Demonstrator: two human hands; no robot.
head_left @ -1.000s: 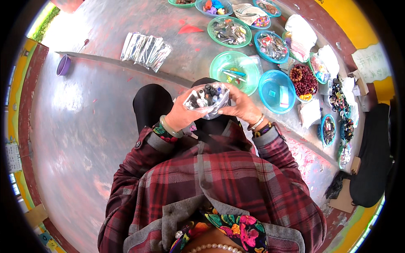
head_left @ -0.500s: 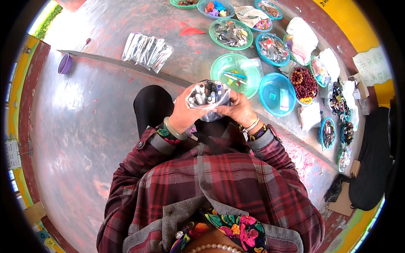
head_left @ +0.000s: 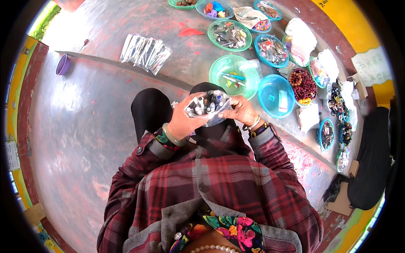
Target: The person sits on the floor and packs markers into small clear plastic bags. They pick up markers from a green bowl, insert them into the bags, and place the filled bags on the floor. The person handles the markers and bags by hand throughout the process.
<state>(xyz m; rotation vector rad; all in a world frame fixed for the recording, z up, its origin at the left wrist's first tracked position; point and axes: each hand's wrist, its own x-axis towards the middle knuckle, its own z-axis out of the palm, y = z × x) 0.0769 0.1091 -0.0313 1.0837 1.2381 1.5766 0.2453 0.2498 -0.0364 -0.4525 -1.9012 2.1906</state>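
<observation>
A clear plastic bag of pens [head_left: 207, 104] sits over my lap, its open top facing up, with dark, white and blue pen ends standing in it. My left hand [head_left: 184, 120] is wrapped round the bag's left side. On the other side, my right hand [head_left: 243, 111] grips the bag's edge, its thumb laid along the rim. Just beyond the hands stands a light green basin [head_left: 219, 71] holding a few pens [head_left: 234, 78]. Next to it a blue basin [head_left: 265, 96] contains a white packet [head_left: 283, 100].
Bundles of pens in clear wrapping [head_left: 145, 54] lie on the raised floor ahead. Several basins, including one with dark red beads [head_left: 303, 86], fill the right side. A purple tub [head_left: 63, 65] stands at far left. A step edge [head_left: 114, 66] crosses the floor before my knees.
Both hands and the bag have come slightly nearer to me. The right hand's fingers have shifted on the bag's edge, and the bag's mouth looks wider.
</observation>
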